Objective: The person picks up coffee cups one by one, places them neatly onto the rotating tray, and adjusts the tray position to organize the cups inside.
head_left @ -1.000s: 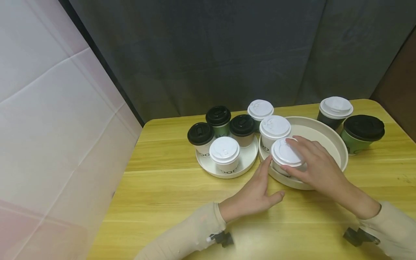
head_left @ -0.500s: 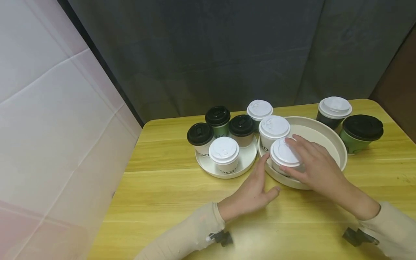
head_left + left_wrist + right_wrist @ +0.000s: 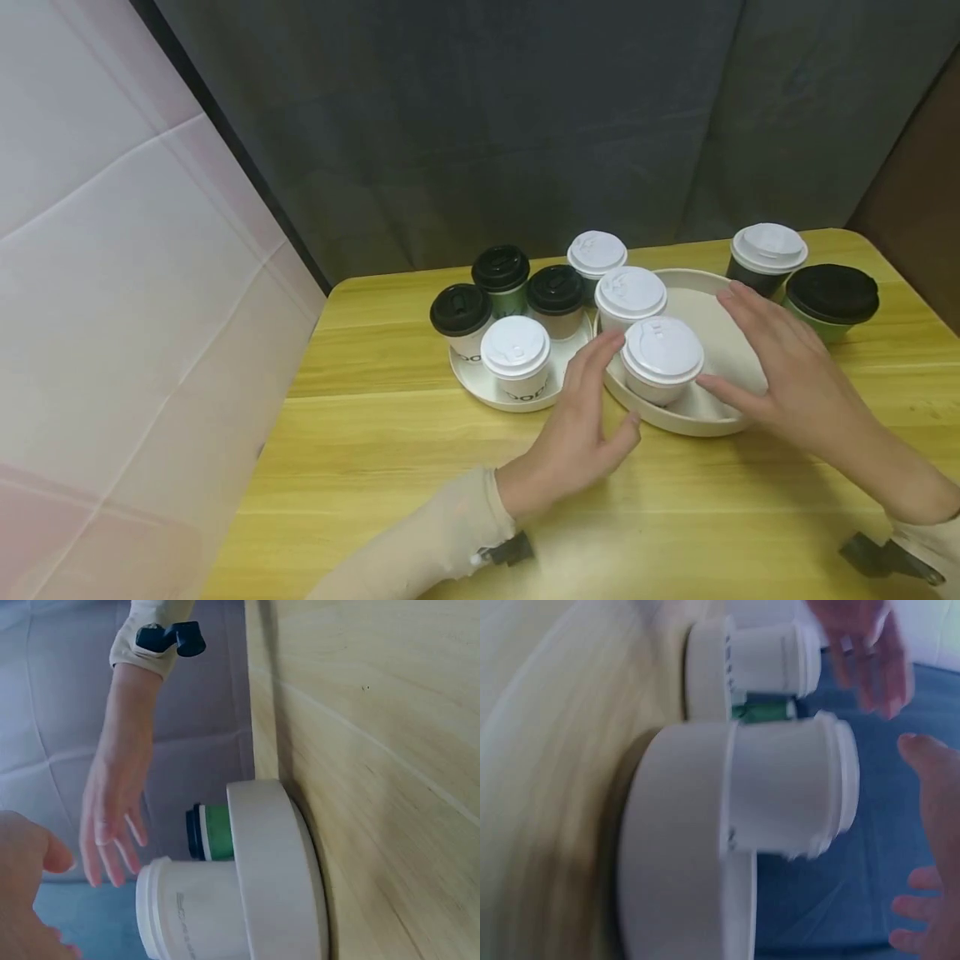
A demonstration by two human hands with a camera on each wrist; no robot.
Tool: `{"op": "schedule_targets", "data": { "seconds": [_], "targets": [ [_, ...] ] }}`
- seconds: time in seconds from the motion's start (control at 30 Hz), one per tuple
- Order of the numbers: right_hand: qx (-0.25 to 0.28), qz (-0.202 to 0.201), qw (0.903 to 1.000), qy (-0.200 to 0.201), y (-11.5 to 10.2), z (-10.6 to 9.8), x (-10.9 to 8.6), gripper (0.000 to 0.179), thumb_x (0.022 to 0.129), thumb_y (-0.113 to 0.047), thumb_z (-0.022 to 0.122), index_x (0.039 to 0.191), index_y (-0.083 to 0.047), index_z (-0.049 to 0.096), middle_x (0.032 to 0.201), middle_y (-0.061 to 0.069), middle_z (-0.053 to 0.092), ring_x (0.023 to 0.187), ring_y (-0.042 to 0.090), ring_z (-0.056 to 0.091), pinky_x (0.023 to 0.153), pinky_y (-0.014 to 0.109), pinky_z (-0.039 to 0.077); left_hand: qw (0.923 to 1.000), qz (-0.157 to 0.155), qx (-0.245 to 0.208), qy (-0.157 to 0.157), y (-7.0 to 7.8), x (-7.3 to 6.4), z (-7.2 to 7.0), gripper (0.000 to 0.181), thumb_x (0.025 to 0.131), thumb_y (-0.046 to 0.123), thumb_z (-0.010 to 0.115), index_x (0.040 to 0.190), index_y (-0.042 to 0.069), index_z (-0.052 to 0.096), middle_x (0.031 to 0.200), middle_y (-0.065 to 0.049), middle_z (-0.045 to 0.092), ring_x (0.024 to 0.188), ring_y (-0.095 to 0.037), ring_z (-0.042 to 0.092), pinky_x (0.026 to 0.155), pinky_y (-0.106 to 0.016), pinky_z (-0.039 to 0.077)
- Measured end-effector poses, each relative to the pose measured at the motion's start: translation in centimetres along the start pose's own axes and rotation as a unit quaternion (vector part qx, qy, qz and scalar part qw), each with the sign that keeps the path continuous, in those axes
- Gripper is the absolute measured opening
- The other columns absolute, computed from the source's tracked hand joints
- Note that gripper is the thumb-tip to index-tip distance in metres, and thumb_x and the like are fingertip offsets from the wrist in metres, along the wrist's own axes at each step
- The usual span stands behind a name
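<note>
A yellowish wood-grain worktop [image 3: 360, 467] lay beneath both hands, with a dark grey cloth curtain [image 3: 465, 133] beyond the fingers, a pale panelled wall [image 3: 112, 192] off to their left and a brown surface [image 3: 922, 158] far to their right.

The white paper cup with a white plastic lid [image 3: 663, 354] stood upright between the two hands, inside the near-left part of a cream round tray [image 3: 690, 427]. The left hand [image 3: 566, 437] had its fingers extended and thumb spread, its fingertips just beside the cup; the right hand [image 3: 802, 379] was also spread, its thumb near the lid. The wrist views showed gaps between cup and fingers. A second white-lidded cup [image 3: 632, 293] stood just past the left fingertips. Left of those fingers, a small white round plate [image 3: 517, 407] carried another white-lidded white cup [image 3: 516, 350].

Dark lettering on that last cup read roughly "OOD", partly cut by its curve; the print elsewhere was too blurred to read.
</note>
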State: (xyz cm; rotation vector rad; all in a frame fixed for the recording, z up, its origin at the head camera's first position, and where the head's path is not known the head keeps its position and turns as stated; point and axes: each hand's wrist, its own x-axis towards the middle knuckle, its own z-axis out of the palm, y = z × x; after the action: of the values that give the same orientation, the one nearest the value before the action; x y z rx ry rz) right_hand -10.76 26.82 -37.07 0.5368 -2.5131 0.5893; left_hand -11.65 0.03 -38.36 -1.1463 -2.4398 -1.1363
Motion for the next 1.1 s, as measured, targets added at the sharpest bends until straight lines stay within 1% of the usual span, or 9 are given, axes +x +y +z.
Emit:
{"op": "schedule_targets", "data": {
  "seconds": [0.1, 0.2, 0.33, 0.43, 0.57, 0.73, 0.83, 0.97, 1.1],
  "targets": [
    [-0.015, -0.021, 0.9997, 0.001, 1.1, -0.1, -1.0, 0.091, 0.087, -0.071, 0.055, 0.155, -0.015, 0.033, 0.162, 0.011, 0.031, 0.144, 0.038, 0.036, 0.121, 0.057, 0.026, 0.9975, 0.067, 0.023, 0.000, 0.5, 0.0, 0.0, 0.080, 0.085, 0.015, 0.064, 0.152, 0.006, 0.022, 0.161, -0.012, 0.023, 0.150, -0.023, 0.026, 0.125, -0.033, 0.026],
    [-0.029, -0.037, 0.9989, -0.008, 2.1, 0.0, -2.0, 0.093, 0.088, -0.077, 0.041, 0.154, -0.013, 0.034, 0.164, 0.011, 0.027, 0.147, 0.036, 0.033, 0.123, 0.054, 0.024, 0.9902, 0.126, 0.058, -0.017, 0.9, 0.1, 0.4, 0.077, 0.086, 0.018, 0.063, 0.151, 0.005, 0.024, 0.160, -0.011, 0.025, 0.151, -0.022, 0.026, 0.126, -0.030, 0.024],
    [-0.041, -0.052, 0.9975, -0.025, 3.4, 0.2, -3.2, 0.090, 0.090, -0.076, 0.040, 0.154, -0.012, 0.035, 0.165, 0.011, 0.025, 0.151, 0.031, 0.026, 0.125, 0.051, 0.020, 0.9783, 0.173, 0.092, -0.068, 1.3, 0.0, 1.4, 0.077, 0.090, 0.025, 0.061, 0.153, 0.005, 0.021, 0.162, -0.010, 0.023, 0.152, -0.018, 0.024, 0.126, -0.024, 0.019],
    [-0.053, -0.062, 0.9957, -0.044, 4.3, 0.4, -4.1, 0.085, 0.091, -0.069, 0.050, 0.154, -0.014, 0.035, 0.164, 0.012, 0.026, 0.154, 0.026, 0.021, 0.127, 0.048, 0.016, 0.9672, 0.192, 0.112, -0.123, 1.5, 0.0, 2.3, 0.080, 0.094, 0.031, 0.058, 0.157, 0.007, 0.014, 0.164, -0.009, 0.019, 0.154, -0.017, 0.020, 0.127, -0.023, 0.015],
    [-0.071, -0.065, 0.9923, -0.078, 5.2, 0.8, -5.3, 0.083, 0.086, -0.053, 0.067, 0.155, -0.020, 0.034, 0.165, 0.010, 0.025, 0.156, 0.021, 0.012, 0.129, 0.046, 0.009, 0.9511, 0.206, 0.123, -0.195, 1.3, 0.1, 3.3, 0.086, 0.097, 0.040, 0.055, 0.159, 0.011, 0.004, 0.168, -0.006, 0.010, 0.157, -0.015, 0.010, 0.127, -0.024, 0.010],
    [-0.081, -0.064, 0.9898, -0.099, 5.9, 1.2, -6.3, 0.084, 0.083, -0.047, 0.071, 0.155, -0.023, 0.035, 0.165, 0.008, 0.024, 0.157, 0.017, 0.005, 0.129, 0.043, 0.001, 0.9285, 0.203, 0.162, -0.266, 0.7, -0.1, 4.6, 0.088, 0.100, 0.048, 0.047, 0.159, 0.013, -0.007, 0.169, -0.002, -0.003, 0.156, -0.012, -0.004, 0.128, -0.025, 0.005],
    [-0.083, -0.064, 0.9891, -0.103, 6.2, 1.4, -6.7, 0.084, 0.083, -0.048, 0.071, 0.155, -0.023, 0.035, 0.165, 0.008, 0.026, 0.157, 0.015, 0.003, 0.129, 0.038, -0.003, 0.9136, 0.196, 0.211, -0.287, 0.4, -0.3, 5.2, 0.089, 0.101, 0.053, 0.042, 0.159, 0.012, -0.011, 0.169, -0.004, -0.003, 0.157, -0.016, 0.000, 0.129, -0.029, 0.009],
    [-0.090, -0.061, 0.9876, -0.114, 6.4, 1.6, -7.0, 0.086, 0.082, -0.047, 0.072, 0.155, -0.024, 0.034, 0.164, 0.009, 0.028, 0.157, 0.014, 0.002, 0.128, 0.032, -0.007, 0.9044, 0.180, 0.241, -0.302, -0.1, -0.2, 5.6, 0.088, 0.100, 0.057, 0.040, 0.159, 0.010, -0.006, 0.169, -0.007, 0.000, 0.157, -0.019, 0.006, 0.129, -0.031, 0.011],
    [-0.095, -0.055, 0.9872, -0.116, 6.5, 1.8, -7.3, 0.087, 0.081, -0.046, 0.073, 0.155, -0.024, 0.034, 0.163, 0.009, 0.030, 0.157, 0.018, 0.007, 0.128, 0.033, -0.005, 0.8988, 0.172, 0.250, -0.316, -0.4, -0.2, 5.8, 0.088, 0.100, 0.058, 0.039, 0.160, 0.009, -0.004, 0.169, -0.006, 0.004, 0.157, -0.019, 0.006, 0.128, -0.030, 0.010]
  ]
}}
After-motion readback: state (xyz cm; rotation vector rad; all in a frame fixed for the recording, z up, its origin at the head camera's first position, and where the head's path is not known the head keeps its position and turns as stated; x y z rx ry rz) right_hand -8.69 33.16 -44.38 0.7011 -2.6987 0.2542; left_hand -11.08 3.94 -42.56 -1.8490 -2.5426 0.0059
